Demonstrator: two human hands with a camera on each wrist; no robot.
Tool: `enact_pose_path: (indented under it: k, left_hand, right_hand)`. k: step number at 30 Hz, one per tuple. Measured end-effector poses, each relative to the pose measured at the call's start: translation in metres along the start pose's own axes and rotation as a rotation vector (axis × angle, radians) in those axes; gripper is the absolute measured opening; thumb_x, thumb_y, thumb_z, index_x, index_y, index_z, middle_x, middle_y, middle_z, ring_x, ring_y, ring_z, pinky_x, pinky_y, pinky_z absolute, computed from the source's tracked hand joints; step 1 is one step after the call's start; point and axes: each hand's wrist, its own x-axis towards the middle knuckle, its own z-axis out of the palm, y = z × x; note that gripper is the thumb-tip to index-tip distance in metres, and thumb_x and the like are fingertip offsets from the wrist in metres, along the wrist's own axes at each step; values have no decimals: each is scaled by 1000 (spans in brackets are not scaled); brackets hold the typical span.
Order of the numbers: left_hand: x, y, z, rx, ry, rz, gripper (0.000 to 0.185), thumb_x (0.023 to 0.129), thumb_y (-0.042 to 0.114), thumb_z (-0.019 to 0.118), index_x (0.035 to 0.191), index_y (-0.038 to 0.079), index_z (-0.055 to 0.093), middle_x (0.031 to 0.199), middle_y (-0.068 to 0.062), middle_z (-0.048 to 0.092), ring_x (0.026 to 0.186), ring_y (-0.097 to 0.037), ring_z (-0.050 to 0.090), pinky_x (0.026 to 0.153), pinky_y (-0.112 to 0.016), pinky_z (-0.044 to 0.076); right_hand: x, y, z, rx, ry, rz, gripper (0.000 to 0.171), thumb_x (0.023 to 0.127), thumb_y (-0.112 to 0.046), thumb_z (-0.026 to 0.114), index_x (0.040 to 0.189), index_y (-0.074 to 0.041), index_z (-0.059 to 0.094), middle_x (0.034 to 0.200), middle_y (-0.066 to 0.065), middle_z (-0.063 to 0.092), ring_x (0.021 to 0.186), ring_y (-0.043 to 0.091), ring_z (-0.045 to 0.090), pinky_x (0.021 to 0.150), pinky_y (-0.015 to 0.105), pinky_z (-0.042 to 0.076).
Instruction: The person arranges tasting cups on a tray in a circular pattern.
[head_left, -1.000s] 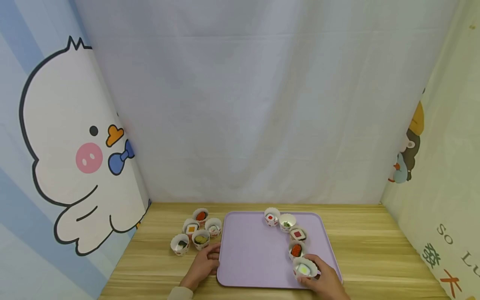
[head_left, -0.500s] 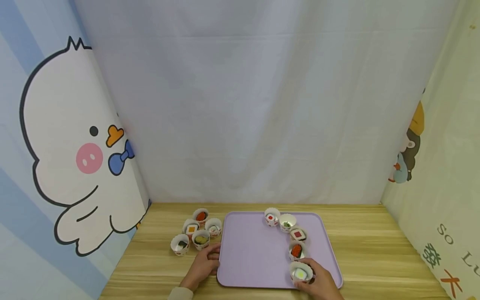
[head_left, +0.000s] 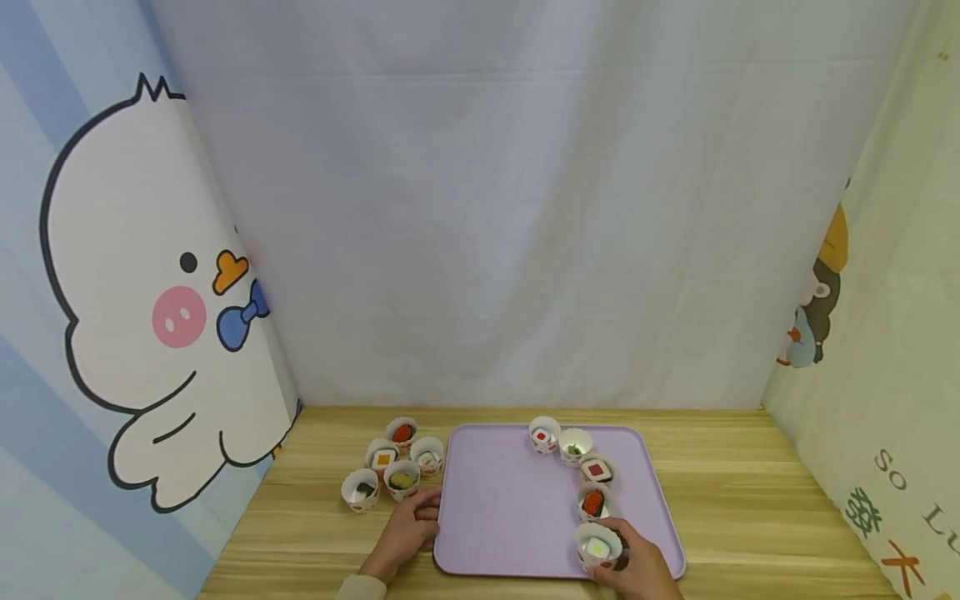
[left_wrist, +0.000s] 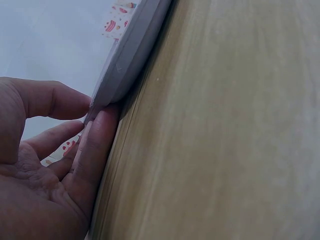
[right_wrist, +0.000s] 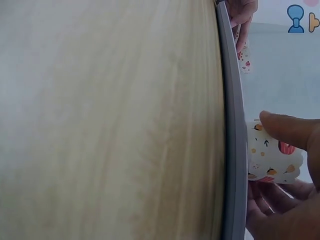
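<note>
In the head view my right hand (head_left: 637, 558) grips a white paper baking cup (head_left: 597, 547) holding a toy sushi piece with a yellow-green centre. The right wrist view shows its printed wall (right_wrist: 272, 155) between thumb and fingers, its base at the lilac tray (head_left: 510, 500), seemingly touching. Right behind it on the tray stands a cup of red roe sushi (head_left: 593, 502). Against the tray's left edge rests my left hand (head_left: 405, 533), fingers fairly straight; the left wrist view has its fingertips (left_wrist: 106, 120) touching the rim near a corner.
Further cups curve back along the tray's right half: a red-square roll (head_left: 596, 469), a cup with green bits (head_left: 574, 447) and a red-centred roll (head_left: 543, 435). Left of the tray, several sushi cups (head_left: 402, 479) cluster on the wooden table (head_left: 750, 500). A pale curtain (head_left: 487, 208) hangs behind.
My right hand has carried the yellow-centred cup slightly left and nearer to me, just in front of the red roe cup. The left hand has stayed put.
</note>
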Motion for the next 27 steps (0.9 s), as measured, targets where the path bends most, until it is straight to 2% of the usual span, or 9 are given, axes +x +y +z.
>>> enact_pose_path:
  k: [4,9,18,27]
  left_hand:
    - [0,0,0,-3,-1,8,67,75,-5,59,141,-5,47,121,-20,57,93,-16,58,61,-33,57]
    - [0,0,0,-2,0,9,67,75,-5,59,141,-5,47,121,-20,57,93,-17,58,62,-33,57]
    - [1,-1,-1,-11,-2,6,67,76,-6,58,141,-5,46,120,-20,57,92,-17,58,62,-34,57]
    - [5,-6,-1,-8,-1,3,65,77,-7,57,141,-6,46,122,-21,56,92,-17,59,63,-35,57]
  right_hand:
    - [0,0,0,82,-3,-9,66,69,-14,88,125,-1,56,108,14,68,94,18,66,72,21,55]
    - [1,0,2,169,16,13,63,68,-7,87,123,3,58,111,18,66,98,26,67,77,23,58]
    - [5,-1,5,72,76,41,43,74,-17,84,111,-3,65,97,6,71,84,9,66,72,19,54]
    - [5,-7,8,59,124,51,29,79,-16,80,103,-5,68,94,4,71,79,5,65,71,19,53]
